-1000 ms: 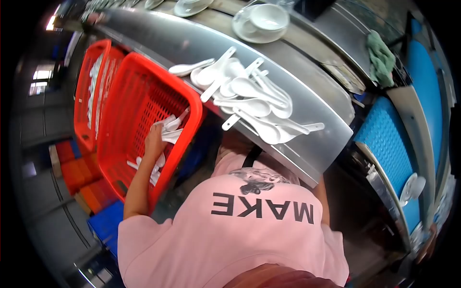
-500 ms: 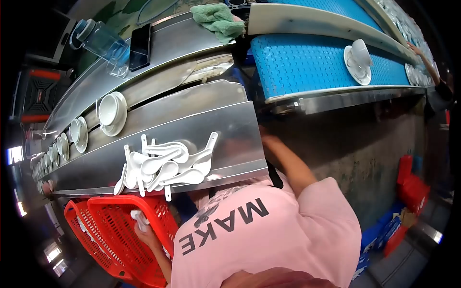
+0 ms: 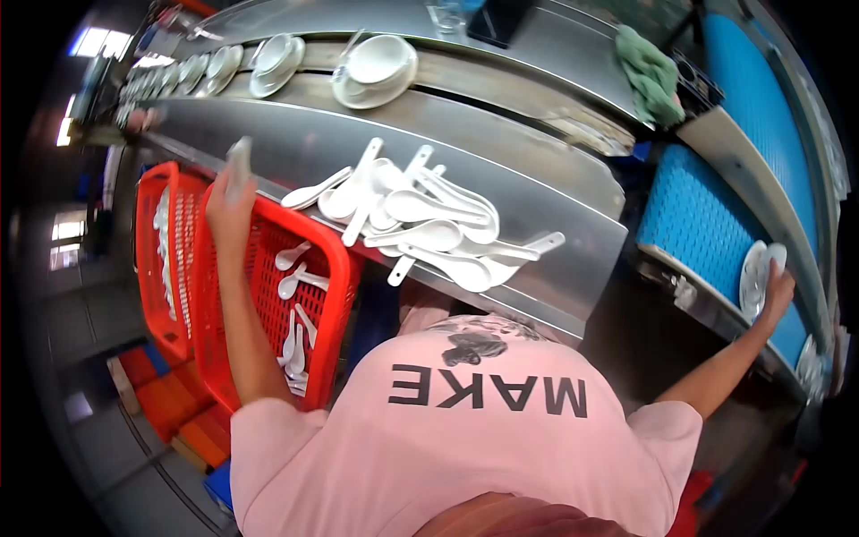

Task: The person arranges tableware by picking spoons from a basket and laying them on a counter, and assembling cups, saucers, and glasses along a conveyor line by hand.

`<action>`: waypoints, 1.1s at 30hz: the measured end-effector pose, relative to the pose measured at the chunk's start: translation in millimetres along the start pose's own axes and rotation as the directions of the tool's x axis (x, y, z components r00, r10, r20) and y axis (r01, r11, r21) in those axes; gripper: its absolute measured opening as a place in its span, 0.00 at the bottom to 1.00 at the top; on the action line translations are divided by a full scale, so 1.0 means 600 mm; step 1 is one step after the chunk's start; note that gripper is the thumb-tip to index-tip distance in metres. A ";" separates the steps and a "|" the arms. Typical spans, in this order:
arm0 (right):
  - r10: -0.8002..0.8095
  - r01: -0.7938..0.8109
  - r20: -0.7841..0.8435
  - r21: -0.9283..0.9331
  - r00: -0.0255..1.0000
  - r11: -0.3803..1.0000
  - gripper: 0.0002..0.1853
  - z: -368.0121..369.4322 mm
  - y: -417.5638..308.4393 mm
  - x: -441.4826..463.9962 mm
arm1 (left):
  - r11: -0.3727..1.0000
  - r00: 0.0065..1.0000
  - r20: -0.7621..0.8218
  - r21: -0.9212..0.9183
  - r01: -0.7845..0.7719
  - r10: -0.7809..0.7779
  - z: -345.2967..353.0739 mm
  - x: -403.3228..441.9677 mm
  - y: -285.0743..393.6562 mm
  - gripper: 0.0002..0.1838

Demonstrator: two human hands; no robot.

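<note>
My left hand (image 3: 231, 213) is raised over the near rim of a red plastic basket (image 3: 335, 259), closed on white spoons (image 3: 240, 161) smeared by motion. Several more white spoons (image 3: 291, 349) lie inside that basket. A loose pile of white ceramic spoons (image 3: 420, 210) covers the steel counter's front edge. Over on the right, my right hand (image 3: 780, 295) reaches to the blue conveyor belt (image 3: 693, 206), its fingers closed around a small white bowl (image 3: 773, 259) beside a white saucer (image 3: 752, 279).
Bowls on saucers (image 3: 374, 67) run in a row along the steel counter (image 3: 546, 259). A second red basket (image 3: 161, 259) with white pieces stands at the left. Farther back are a green cloth (image 3: 649, 72) and a phone (image 3: 503, 20). More dishes (image 3: 810, 362) sit along the belt.
My view has turned right. My left hand has come up out of the red basket with spoons. My right hand has moved from below the counter's end to the bowl on the belt.
</note>
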State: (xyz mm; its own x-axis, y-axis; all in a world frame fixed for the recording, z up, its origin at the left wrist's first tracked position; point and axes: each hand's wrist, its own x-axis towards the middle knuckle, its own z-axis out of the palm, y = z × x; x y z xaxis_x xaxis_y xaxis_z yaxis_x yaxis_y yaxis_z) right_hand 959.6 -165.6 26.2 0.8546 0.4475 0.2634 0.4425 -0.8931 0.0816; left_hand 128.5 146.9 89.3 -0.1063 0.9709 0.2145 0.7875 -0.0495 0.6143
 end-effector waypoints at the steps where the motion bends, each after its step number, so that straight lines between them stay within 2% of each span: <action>1: -0.056 0.052 0.128 0.036 0.990 0.998 0.36 0.042 0.033 0.036 | 0.987 0.998 0.017 0.148 -0.058 0.056 0.011 0.019 0.031 0.18; 2: -0.102 0.088 0.127 0.113 0.987 0.990 0.35 0.029 0.018 0.036 | 0.970 0.991 0.051 0.207 -0.132 0.124 0.027 0.042 0.044 0.19; 4: -0.096 0.097 0.069 0.002 0.993 0.995 0.34 0.031 -0.011 0.032 | 0.887 0.957 0.169 0.364 -0.284 0.237 0.037 0.062 0.054 0.19; 6: -0.017 0.021 0.049 -0.077 0.999 0.997 0.28 -0.011 -0.063 -0.017 | 0.723 0.875 0.352 0.502 -0.475 0.331 0.066 0.081 0.068 0.19; 8: -0.140 0.140 0.032 0.011 0.990 0.990 0.23 0.005 -0.039 -0.019 | 0.653 0.782 0.431 0.438 -0.618 0.450 0.094 0.096 0.014 0.19; 9: -0.175 0.175 0.120 0.011 0.977 0.984 0.22 -0.004 -0.036 -0.018 | 0.673 0.779 0.504 0.430 -0.601 0.374 0.103 0.098 0.001 0.20; 10: -0.200 0.200 0.120 0.014 0.972 0.980 0.19 -0.016 -0.040 -0.022 | 0.667 0.751 0.559 0.414 -0.620 0.351 0.110 0.105 -0.026 0.21; 11: -0.193 0.182 0.038 0.193 0.981 0.964 0.22 -0.027 -0.041 -0.024 | 0.728 0.742 0.622 0.386 -0.567 0.248 0.111 0.103 -0.017 0.22; 12: -0.149 0.165 -0.074 0.332 0.986 0.929 0.23 -0.060 -0.056 -0.039 | 0.766 0.715 0.602 0.251 -0.592 0.355 0.117 0.110 -0.059 0.23; 13: 0.006 0.007 -0.032 0.397 0.999 0.918 0.21 -0.074 -0.047 -0.033 | 0.815 0.730 0.631 0.259 -0.518 0.263 0.116 0.108 -0.048 0.24; 14: 0.120 -0.005 -0.196 0.501 0.973 0.865 0.18 -0.052 -0.025 -0.025 | 0.834 0.727 0.639 0.237 -0.499 0.253 0.112 0.110 -0.053 0.24; 16: 0.100 -0.155 0.139 0.481 0.985 0.863 0.19 -0.003 0.023 -0.007 | 0.874 0.723 0.655 0.199 -0.444 0.218 0.100 0.095 -0.009 0.23; 17: 0.077 -0.219 0.308 0.461 0.948 0.860 0.22 0.006 0.036 -0.003 | 0.895 0.716 0.666 0.163 -0.416 0.211 0.097 0.094 -0.003 0.21; 20: -0.016 -0.402 0.527 0.666 0.849 0.629 0.31 -0.011 0.006 -0.040 | 0.958 0.763 0.613 0.035 -0.286 0.205 0.098 0.110 -0.046 0.16; 22: -0.101 -0.423 0.560 0.720 0.822 0.551 0.37 -0.019 0.005 -0.054 | 0.933 0.767 0.596 0.077 -0.351 0.239 0.101 0.117 -0.072 0.14; 23: -0.215 -0.412 0.553 0.782 0.805 0.467 0.39 -0.017 0.009 -0.060 | 0.912 0.755 0.601 0.101 -0.397 0.263 0.098 0.112 -0.057 0.13; 24: -0.235 -0.425 0.556 0.794 0.797 0.436 0.41 -0.012 0.009 -0.062 | 0.903 0.764 0.579 0.105 -0.417 0.285 0.100 0.114 -0.069 0.13; 25: -0.166 -0.411 0.548 0.765 0.820 0.495 0.42 -0.032 -0.033 -0.077 | 0.899 0.782 0.531 0.081 -0.430 0.326 0.101 0.110 -0.062 0.12; 26: -0.268 -0.375 0.498 0.837 0.825 0.399 0.42 -0.036 -0.051 -0.086 | 0.921 0.810 0.535 0.136 -0.364 0.241 0.098 0.108 -0.044 0.12; 27: -0.258 -0.342 0.454 0.859 0.853 0.382 0.41 -0.027 -0.069 -0.088 | 0.918 0.820 0.509 0.128 -0.375 0.264 0.100 0.115 -0.061 0.11; 28: -0.211 -0.368 0.464 0.852 0.860 0.373 0.39 -0.029 -0.100 -0.098 | 0.930 0.834 0.508 0.153 -0.334 0.216 0.095 0.115 -0.049 0.11; 29: -0.280 -0.343 0.423 0.893 0.862 0.292 0.36 -0.013 -0.115 -0.099 | 0.939 0.840 0.514 0.169 -0.299 0.174 0.094 0.112 -0.034 0.11; 31: -0.247 -0.395 0.448 0.888 0.859 0.236 0.33 -0.025 -0.193 -0.123 | 0.943 0.873 0.447 0.162 -0.292 0.194 0.098 0.108 -0.019 0.10; 33: -0.375 -0.427 0.429 0.899 0.822 0.093 0.30 -0.041 -0.280 -0.152 | 0.932 0.885 0.397 0.155 -0.327 0.244 0.094 0.111 -0.018 0.09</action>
State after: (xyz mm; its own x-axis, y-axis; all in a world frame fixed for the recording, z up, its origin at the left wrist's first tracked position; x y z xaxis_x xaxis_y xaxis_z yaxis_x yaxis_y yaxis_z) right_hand 800.7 -57.8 12.4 0.6530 0.7227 -0.2266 -0.0799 -0.2318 -0.9695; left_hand 147.2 225.1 54.2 0.3389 0.9400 0.0381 0.8632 -0.3268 0.3848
